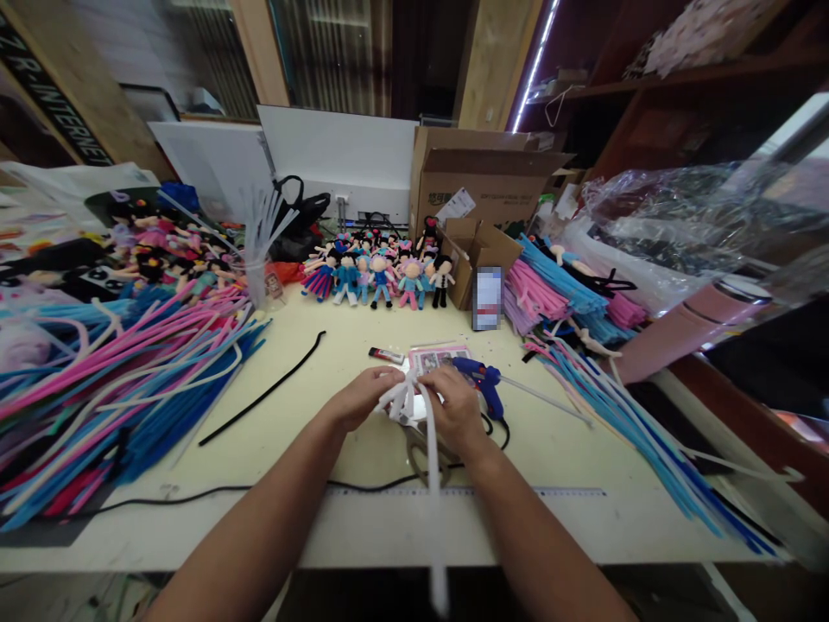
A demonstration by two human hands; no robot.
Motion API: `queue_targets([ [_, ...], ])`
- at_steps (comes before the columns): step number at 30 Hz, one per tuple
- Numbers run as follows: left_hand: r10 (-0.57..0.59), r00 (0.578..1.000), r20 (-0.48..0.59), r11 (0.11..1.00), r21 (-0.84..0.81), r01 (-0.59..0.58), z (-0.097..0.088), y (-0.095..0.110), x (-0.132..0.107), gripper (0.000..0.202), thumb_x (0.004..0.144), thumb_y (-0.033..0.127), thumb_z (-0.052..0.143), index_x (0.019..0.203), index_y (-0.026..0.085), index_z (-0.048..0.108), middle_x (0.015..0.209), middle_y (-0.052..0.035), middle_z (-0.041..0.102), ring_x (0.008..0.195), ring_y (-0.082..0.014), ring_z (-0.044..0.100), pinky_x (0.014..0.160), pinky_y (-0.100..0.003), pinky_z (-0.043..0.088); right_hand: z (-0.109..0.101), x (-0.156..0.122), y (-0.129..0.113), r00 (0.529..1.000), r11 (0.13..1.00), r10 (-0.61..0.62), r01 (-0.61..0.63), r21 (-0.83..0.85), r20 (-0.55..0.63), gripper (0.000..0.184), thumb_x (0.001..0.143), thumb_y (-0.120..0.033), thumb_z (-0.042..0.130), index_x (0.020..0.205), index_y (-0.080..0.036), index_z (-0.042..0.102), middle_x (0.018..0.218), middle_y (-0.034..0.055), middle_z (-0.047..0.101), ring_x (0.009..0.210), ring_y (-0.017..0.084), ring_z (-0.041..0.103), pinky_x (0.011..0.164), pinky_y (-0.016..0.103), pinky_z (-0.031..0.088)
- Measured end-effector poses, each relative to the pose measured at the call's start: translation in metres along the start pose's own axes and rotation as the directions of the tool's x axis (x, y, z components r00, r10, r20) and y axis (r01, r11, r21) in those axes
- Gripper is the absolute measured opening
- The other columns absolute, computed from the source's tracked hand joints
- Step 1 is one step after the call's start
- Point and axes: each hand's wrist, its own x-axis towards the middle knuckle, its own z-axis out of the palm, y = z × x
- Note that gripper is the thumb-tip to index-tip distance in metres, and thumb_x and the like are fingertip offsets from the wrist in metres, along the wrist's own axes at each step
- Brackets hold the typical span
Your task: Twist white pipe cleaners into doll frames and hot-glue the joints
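Between my two hands is a white pipe cleaner (433, 484), bent into loops at the top, with a long tail hanging over the table's front edge. My left hand (363, 397) pinches the looped part from the left. On the other side my right hand (455, 408) has its fingers closed on the same piece near the bend. Under the hands lie scissors (420, 456), their blades mostly hidden. A blue hot glue gun (483, 380) rests just right of my right hand, a glue stick reaching out beside it. Beyond the fingers is a pink printed card (444, 355).
Piles of coloured pipe cleaners lie left (161, 371) and right (622, 423). A black pipe cleaner (265, 393) and a ruler (537, 493) are on the table (291, 466). Small dolls (382, 281), a phone (488, 298), cardboard boxes (485, 181) and a pink thermos (692, 328) stand around.
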Motion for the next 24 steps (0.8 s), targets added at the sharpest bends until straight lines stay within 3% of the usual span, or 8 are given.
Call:
queue_targets([
  [8, 0.019, 1.000, 0.006, 0.999, -0.046, -0.019, 0.0002, 0.0038, -0.0007, 0.033, 0.060, 0.032, 0.074, 0.085, 0.012, 0.063, 0.072, -0.0039, 0.062, 0.063, -0.0138, 0.055, 0.060, -0.026, 0.040, -0.0001, -0.0007, 0.0046, 0.999, 0.998, 0.045, -0.044, 0.050, -0.011, 0.016, 0.086, -0.023, 0.050, 0.088, -0.021, 0.066, 0.082, 0.0055, 0.065, 0.080, 0.018, 0.059, 0.074, 0.032, 0.046],
  [12, 0.059, 0.998, -0.001, 0.998, -0.023, -0.059, 0.0005, 0.0019, 0.0001, 0.032, 0.058, 0.029, 0.075, 0.083, 0.012, 0.063, 0.074, -0.0034, 0.063, 0.062, -0.0125, 0.054, 0.059, -0.024, 0.039, -0.0003, 0.0009, 0.0055, 0.990, 0.984, 0.137, -0.134, 0.117, -0.014, 0.013, 0.082, -0.025, 0.055, 0.084, -0.021, 0.068, 0.080, 0.0044, 0.066, 0.076, 0.018, 0.060, 0.070, 0.030, 0.047],
  [19, 0.156, 0.987, -0.025, 0.987, 0.033, -0.155, -0.0019, -0.0003, 0.0018, 0.030, 0.056, 0.023, 0.075, 0.082, 0.013, 0.064, 0.072, -0.0003, 0.061, 0.066, -0.0115, 0.053, 0.064, -0.025, 0.038, -0.0019, 0.0031, 0.0014, 0.943, 0.915, 0.330, -0.329, 0.233, 0.039, 0.013, 0.078, -0.028, 0.059, 0.075, -0.020, 0.067, 0.077, 0.0030, 0.067, 0.075, 0.018, 0.059, 0.069, 0.030, 0.044],
  [24, 0.172, 0.985, -0.029, 0.984, 0.063, -0.170, 0.0000, 0.0024, 0.0004, 0.029, 0.056, 0.021, 0.074, 0.082, 0.013, 0.064, 0.073, -0.0002, 0.061, 0.067, -0.0114, 0.053, 0.066, -0.025, 0.038, -0.0018, 0.0038, -0.0002, 0.870, 0.822, 0.477, -0.491, 0.288, 0.122, 0.018, 0.074, -0.035, 0.061, 0.071, -0.017, 0.065, 0.061, -0.0003, 0.059, 0.057, 0.014, 0.050, 0.054, 0.026, 0.038],
])
